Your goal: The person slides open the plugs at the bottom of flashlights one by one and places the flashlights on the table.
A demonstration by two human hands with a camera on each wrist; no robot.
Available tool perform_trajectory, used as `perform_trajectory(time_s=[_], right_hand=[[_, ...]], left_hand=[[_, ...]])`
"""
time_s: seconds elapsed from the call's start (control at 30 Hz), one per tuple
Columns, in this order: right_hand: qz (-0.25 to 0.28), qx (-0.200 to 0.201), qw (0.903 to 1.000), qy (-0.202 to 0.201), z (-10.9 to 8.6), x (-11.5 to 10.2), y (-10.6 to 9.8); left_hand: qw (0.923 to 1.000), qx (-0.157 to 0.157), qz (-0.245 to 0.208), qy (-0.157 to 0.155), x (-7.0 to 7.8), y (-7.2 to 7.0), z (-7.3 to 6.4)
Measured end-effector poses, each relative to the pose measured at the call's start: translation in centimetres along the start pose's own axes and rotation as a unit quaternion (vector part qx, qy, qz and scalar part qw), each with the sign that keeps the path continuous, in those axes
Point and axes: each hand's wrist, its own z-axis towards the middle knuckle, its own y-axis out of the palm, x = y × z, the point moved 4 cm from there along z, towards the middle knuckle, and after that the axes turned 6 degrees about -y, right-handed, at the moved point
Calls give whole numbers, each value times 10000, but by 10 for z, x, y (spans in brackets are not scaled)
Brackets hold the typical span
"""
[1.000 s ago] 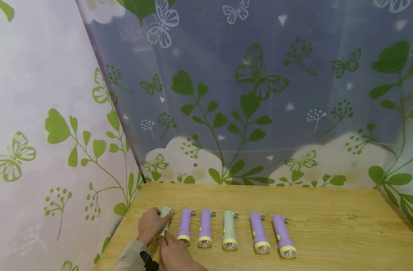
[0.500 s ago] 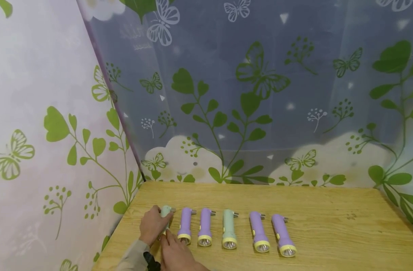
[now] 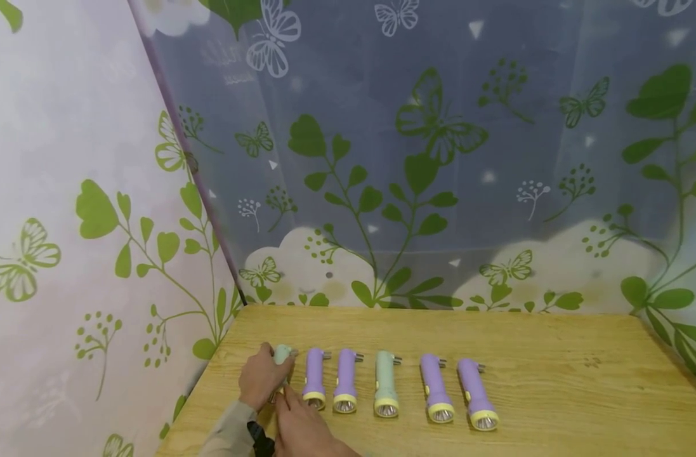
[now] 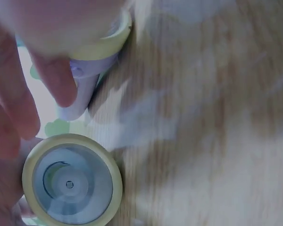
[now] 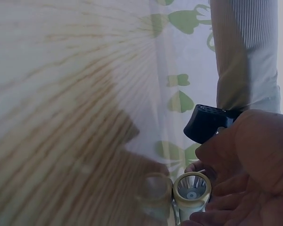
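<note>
In the head view, my left hand (image 3: 259, 377) grips a light green flashlight (image 3: 282, 353) lying at the left end of a row. Its plug prongs point right, and much of its body is hidden. My right hand (image 3: 304, 424) reaches in from the front, fingers extended beside the flashlight's lamp end; whether they press on it is hard to tell. The left wrist view shows that lamp end, with its pale yellow ring (image 4: 117, 186), facing the camera. Close on the right lies a purple flashlight (image 3: 315, 374).
Further right along the wooden table (image 3: 553, 387) lie another purple flashlight (image 3: 346, 373), a green flashlight (image 3: 385, 376) and two more purple ones, lamp ends toward me. Behind stands a printed fabric wall (image 3: 353, 190). A pale wall (image 3: 39, 158) borders the left side.
Both hands have shifted slightly right with the green flashlight. The nearest purple flashlight sits a little further right as well; the others look unmoved.
</note>
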Motion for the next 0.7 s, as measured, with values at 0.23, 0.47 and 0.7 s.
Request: perform_trajectory(time_s=[0.23,0.47,0.7], right_hand=[[250,120,9995,-137,-4,2,-6],[915,324,9949,-269,-14,2,-23],[869,995,9909,-253,-26,6,-53]], left_hand=[[9998,-47,-167,-79,-2,2,4],[9989,-220,-351,-210,-2,0,4],[9995,-91,-142,-266,-1,-3,4]])
